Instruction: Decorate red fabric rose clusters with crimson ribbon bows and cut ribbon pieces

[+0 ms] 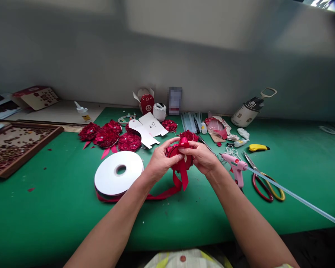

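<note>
My left hand (162, 159) and my right hand (204, 156) meet over the middle of the green table, both closed on a red ribbon (184, 178). The ribbon is looped at the fingertips, and one tail hangs down between the hands. Just behind it, partly hidden by my fingers, is a round dark red piece (178, 163). From there the ribbon runs left along the table to a large white spool (106, 175) lying flat. Several dark red fabric flowers (107, 136) with pearl centres lie behind the spool.
To the right are a pink glue gun (237, 167) with a long clear stick, scissors (268, 186) and a yellow cutter (258, 147). A bottle (244, 114) stands at the back. Far left is a wooden tray (30, 152); white cards (152, 124) lie behind my hands.
</note>
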`<state>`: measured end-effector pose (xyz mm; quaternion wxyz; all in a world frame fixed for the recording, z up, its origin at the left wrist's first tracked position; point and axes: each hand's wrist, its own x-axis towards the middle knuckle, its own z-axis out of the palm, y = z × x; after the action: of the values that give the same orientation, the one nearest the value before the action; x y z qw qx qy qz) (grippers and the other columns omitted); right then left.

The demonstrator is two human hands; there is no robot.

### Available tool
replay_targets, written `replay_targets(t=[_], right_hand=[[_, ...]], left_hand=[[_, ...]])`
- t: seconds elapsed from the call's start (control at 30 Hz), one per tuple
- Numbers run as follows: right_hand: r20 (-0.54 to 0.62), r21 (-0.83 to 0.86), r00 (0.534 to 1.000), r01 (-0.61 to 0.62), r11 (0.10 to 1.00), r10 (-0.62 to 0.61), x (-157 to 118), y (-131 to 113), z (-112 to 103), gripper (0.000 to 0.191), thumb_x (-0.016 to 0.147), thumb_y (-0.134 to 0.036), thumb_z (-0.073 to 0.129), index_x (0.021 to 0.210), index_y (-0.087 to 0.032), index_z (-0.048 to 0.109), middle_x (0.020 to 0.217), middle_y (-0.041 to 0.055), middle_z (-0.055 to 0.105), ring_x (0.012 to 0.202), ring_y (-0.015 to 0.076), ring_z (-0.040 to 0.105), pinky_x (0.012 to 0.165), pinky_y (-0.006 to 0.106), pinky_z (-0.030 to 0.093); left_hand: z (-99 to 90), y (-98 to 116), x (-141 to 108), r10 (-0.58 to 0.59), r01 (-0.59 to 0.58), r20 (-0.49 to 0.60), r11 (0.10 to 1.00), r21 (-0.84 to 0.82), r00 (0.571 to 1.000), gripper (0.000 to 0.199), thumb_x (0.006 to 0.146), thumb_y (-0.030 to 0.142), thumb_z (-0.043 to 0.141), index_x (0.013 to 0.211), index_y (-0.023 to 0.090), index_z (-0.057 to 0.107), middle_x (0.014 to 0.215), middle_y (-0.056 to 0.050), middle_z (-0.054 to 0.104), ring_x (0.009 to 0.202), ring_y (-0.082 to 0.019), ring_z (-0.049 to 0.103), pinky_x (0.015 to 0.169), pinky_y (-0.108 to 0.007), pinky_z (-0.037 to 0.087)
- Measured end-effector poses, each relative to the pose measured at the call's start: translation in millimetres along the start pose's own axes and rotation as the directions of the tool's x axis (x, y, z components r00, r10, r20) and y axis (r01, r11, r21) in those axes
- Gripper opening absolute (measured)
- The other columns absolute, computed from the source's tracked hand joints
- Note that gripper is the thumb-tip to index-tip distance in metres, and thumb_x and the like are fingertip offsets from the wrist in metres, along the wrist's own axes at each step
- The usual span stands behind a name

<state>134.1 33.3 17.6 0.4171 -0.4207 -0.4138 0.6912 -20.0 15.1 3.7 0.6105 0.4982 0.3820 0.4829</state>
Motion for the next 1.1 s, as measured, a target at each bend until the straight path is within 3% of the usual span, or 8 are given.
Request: replay_targets(t=[0.2,0.37,0.63,0.9,1.1], right_hand=[[0.035,0.005,0.999,-0.009,1.000,0.008,-4,2,3,0.032,0.063,-0.031,0.079,0.090,-0.018,0.068,0.073,0.0009,0.069,0.067,0.0177,0.066,0.062,0.029,0.051],[-0.057,-0.056,0.998,0.033,0.998,-0.036,-2,6,2,0.030,0.061,-0.032,0.080,0.084,-0.018,0.069,0.069,0.0012,0.069,0.063,0.0181,0.066,0.058,0.028,0.051],[-0.022,0.035,0.998,-0.053,0.998,0.054,4,8,0,0.031,0.056,-0.028,0.081,0.082,-0.016,0.069,0.075,0.0038,0.071,0.064,0.0173,0.066,0.062,0.030,0.052],[-0.038,0.011,0.998,-0.041,0.999,0.041,3,11,-1,0.028,0.062,-0.033,0.079,0.082,-0.017,0.068,0.073,0.0032,0.071,0.061,0.0165,0.064,0.056,0.028,0.051],[-0.016,0.011,0.997,-0.079,0.997,0.079,9,12,-5,0.025,0.060,-0.028,0.080,0.079,-0.016,0.069,0.074,0.0038,0.072,0.063,0.0175,0.066,0.059,0.028,0.052]], left_hand=[[0.5,0,1,-0.022,0.020,-0.028,0.997,-0.070,0.999,0.059,0.067,0.020,0.072,0.124,0.019,0.054,0.091,-0.006,0.069,0.079,-0.020,0.065,0.070,-0.029,0.052],[1.0,0,2,-0.040,0.037,-0.034,0.997,-0.068,0.999,0.061,0.066,0.017,0.073,0.123,0.019,0.055,0.086,-0.004,0.069,0.073,-0.018,0.064,0.066,-0.027,0.052],[0.7,-14,5,0.010,-0.011,-0.045,1.000,-0.023,0.999,0.058,0.065,0.020,0.072,0.121,0.018,0.057,0.093,-0.006,0.069,0.078,-0.020,0.064,0.068,-0.029,0.052],[-1.4,-12,4,-0.018,0.019,0.011,1.000,-0.016,1.000,0.060,0.069,0.023,0.070,0.126,0.021,0.052,0.083,-0.005,0.068,0.073,-0.019,0.064,0.066,-0.030,0.052],[-3.4,-12,3,-0.032,0.033,0.034,0.999,-0.016,0.999,0.059,0.067,0.022,0.072,0.124,0.021,0.055,0.084,-0.005,0.068,0.071,-0.018,0.063,0.064,-0.029,0.051]])
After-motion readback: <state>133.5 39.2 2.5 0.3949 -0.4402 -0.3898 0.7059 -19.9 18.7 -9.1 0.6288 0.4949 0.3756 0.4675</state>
